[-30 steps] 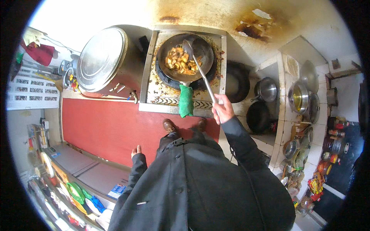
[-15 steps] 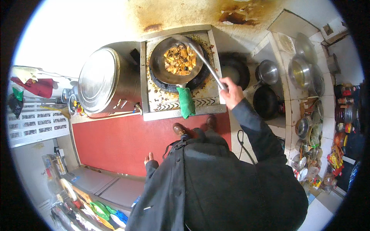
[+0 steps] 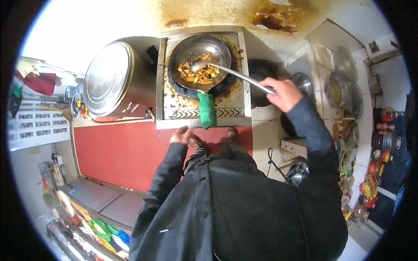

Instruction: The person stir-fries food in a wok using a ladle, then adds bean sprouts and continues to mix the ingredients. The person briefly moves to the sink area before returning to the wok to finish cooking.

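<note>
My right hand (image 3: 283,94) is closed round the handle of a long metal ladle (image 3: 248,79). The ladle's head lies among browned, sauce-coated food pieces (image 3: 201,77) in a metal wok (image 3: 204,41). Over a burner on the steel stove, the wok sits with its short handle toward me, wrapped in a green cloth (image 3: 207,111). My left hand (image 3: 180,135) hangs just in front of the stove's near edge, left of the cloth. It holds nothing, its fingers loosely bent and partly apart, touching neither cloth nor wok.
A large lidded metal pot (image 3: 109,80) stands left of the stove (image 3: 174,123). Right of it are a dark pan (image 3: 260,78) and a metal pot (image 3: 301,82). Jars (image 3: 385,135) line the far right. Red flooring (image 3: 122,152) lies before the stove, with grey cabinets (image 3: 93,193) behind.
My right hand moved right, drawing the ladle head from the wok's far rim into the food. The food slid toward the near side. My left hand rose forward to the stove's edge.
</note>
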The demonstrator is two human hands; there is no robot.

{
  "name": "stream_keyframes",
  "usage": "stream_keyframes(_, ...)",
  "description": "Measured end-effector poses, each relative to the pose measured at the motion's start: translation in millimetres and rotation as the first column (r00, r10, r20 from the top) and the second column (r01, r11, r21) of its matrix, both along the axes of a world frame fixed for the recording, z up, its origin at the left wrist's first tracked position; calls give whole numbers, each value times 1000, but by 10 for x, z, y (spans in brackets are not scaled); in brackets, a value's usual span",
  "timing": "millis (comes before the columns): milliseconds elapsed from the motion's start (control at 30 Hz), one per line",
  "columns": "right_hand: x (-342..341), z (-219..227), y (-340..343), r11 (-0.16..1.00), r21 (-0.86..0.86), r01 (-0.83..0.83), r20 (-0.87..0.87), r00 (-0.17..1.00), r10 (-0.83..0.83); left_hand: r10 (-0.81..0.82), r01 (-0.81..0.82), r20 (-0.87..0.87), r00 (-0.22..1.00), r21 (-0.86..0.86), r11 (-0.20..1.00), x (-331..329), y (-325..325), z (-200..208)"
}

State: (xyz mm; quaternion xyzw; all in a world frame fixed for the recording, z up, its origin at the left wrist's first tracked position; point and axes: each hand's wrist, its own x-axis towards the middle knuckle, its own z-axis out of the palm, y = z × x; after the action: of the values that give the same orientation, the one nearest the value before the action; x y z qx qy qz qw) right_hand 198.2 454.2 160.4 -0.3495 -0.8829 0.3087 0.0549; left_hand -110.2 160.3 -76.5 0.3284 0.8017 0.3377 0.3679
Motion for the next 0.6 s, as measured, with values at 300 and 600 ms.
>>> stream_keyframes(300,-307,708,196,913,251,-321,358,907,221,-147,62,-208,967,-370,927,666,1189,-153)
stream_keyframes(600,-135,-49,191,986,159,-56,28,998,52,-130,31,-289,948,-324,945,538,957,-97)
